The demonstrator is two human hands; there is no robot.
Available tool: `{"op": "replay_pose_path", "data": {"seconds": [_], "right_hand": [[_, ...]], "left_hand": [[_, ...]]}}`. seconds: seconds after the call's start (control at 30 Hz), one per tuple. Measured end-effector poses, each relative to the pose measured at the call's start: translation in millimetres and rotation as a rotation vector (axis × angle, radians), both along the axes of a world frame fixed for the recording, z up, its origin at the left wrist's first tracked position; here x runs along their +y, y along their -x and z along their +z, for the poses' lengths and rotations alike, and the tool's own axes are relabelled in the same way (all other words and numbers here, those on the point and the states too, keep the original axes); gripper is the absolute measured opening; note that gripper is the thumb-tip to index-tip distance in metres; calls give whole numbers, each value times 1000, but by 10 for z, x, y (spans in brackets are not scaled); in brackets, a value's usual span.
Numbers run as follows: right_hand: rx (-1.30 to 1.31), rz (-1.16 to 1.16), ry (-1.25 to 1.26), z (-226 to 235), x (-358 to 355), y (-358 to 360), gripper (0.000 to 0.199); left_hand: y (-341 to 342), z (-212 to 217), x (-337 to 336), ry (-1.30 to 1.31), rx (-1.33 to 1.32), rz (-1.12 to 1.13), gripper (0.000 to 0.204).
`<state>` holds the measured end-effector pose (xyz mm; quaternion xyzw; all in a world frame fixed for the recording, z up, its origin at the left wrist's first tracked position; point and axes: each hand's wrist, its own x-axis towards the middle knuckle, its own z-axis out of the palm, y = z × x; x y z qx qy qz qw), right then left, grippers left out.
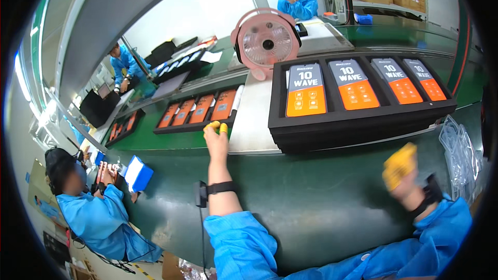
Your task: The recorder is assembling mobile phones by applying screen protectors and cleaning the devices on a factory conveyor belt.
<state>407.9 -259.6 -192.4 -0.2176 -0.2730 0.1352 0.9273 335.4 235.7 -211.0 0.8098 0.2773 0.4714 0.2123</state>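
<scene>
My left hand (216,136) reaches forward with yellow covers on its fingertips. Its fingers are slightly apart at the near edge of a black foam tray (193,128), and nothing shows lifted in them. Orange-faced flat boxes (201,108) fill that tray's slots. On the right, my right hand (402,171) hangs over the green table; its yellow-covered fingers are smeared by motion, and nothing can be made out in them. Beyond it stands a stack of black foam trays (358,130), the top one holding grey-and-orange phone boxes (306,91) upright in a row.
A pink fan (266,41) stands behind the trays. Clear plastic pieces (459,150) lie at the right edge. Another tray (123,127) sits farther left on the green belt. A co-worker (96,212) handles something at left beside a blue box (138,173). Two other people sit farther back.
</scene>
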Motion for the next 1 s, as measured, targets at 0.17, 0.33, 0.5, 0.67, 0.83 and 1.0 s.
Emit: {"op": "replay_pose_path", "data": {"seconds": [0.17,0.33,0.5,0.67,0.83,1.0], "right_hand": [[-1430,-284,1007,-76,698,503,20],[-1087,-466,1005,-154,728,368,17],[-587,-1179,1006,-380,-286,-213,28],[159,-1121,526,-924,-1640,-1557,40],[226,-1062,281,-1022,-1201,-1959,43],[395,-1017,350,-853,-1020,-1792,43]], "left_hand": [[116,7,379,69,200,-68,37],[45,33,416,255,56,-194,30],[-320,-6,-244,401,-199,-291,37],[-400,76,-1492,1207,-255,-905,37],[-131,9,-1672,1190,-479,-818,31],[249,-88,-1973,1309,-582,-720,35]]}}
